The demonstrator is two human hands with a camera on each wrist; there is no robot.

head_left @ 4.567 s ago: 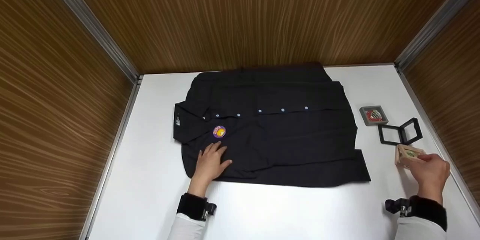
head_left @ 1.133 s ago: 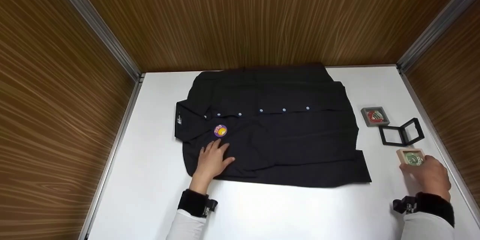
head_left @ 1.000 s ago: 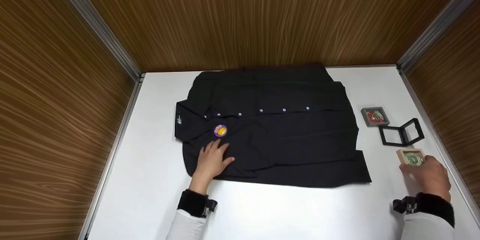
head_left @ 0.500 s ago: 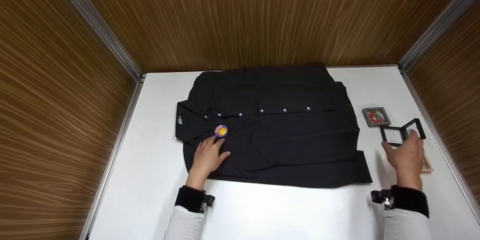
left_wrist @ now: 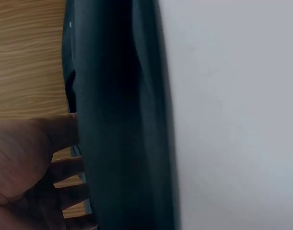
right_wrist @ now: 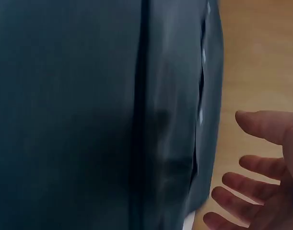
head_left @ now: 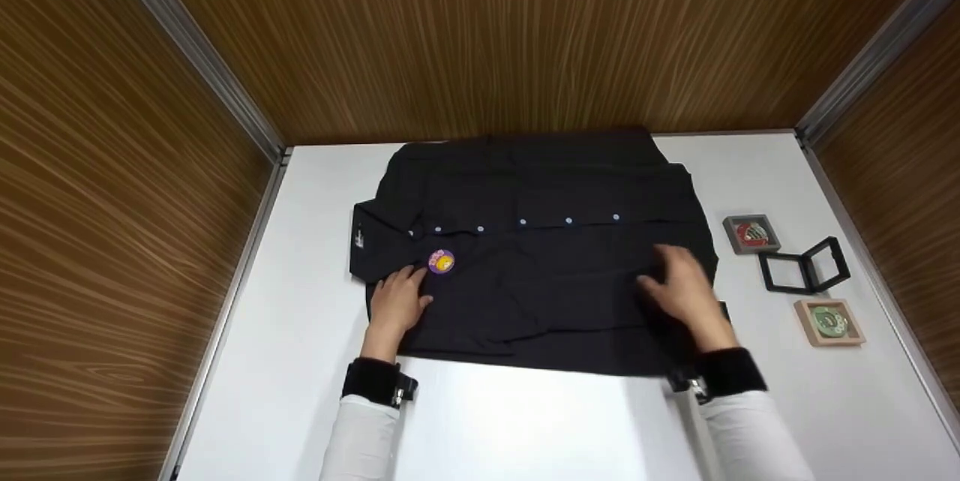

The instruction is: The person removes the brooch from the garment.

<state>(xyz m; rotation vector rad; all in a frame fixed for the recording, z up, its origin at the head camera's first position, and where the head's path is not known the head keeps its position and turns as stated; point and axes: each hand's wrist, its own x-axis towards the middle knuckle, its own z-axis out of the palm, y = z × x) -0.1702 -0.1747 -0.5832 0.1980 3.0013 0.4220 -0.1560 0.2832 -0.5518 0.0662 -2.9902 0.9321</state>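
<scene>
A black button-up shirt (head_left: 585, 271) lies flat on the white table, its collar (head_left: 375, 241) to the left. On its chest is a round purple-and-yellow badge (head_left: 441, 262). My left hand (head_left: 397, 302) rests on the shirt just below the badge and collar, fingers relaxed, fingertips close to the badge. In the left wrist view, the fingers (left_wrist: 69, 194) lie at the cloth's side. My right hand (head_left: 684, 287) is over the lower right part of the shirt, holding nothing. The right wrist view shows its fingers (right_wrist: 251, 184) spread and the shirt's buttons (right_wrist: 201, 115).
Along the right side lie a grey box frame (head_left: 750, 234) with a red-and-white disc, an opened black frame (head_left: 784, 288) and a light wooden box frame (head_left: 829, 342) with a green disc. Wood-grain panels (head_left: 495, 38) wall the table at back and sides.
My right hand stood the wooden box frame down flatter, let go of it, then moved left over the shirt. My left hand has slid slightly left, toward the collar.
</scene>
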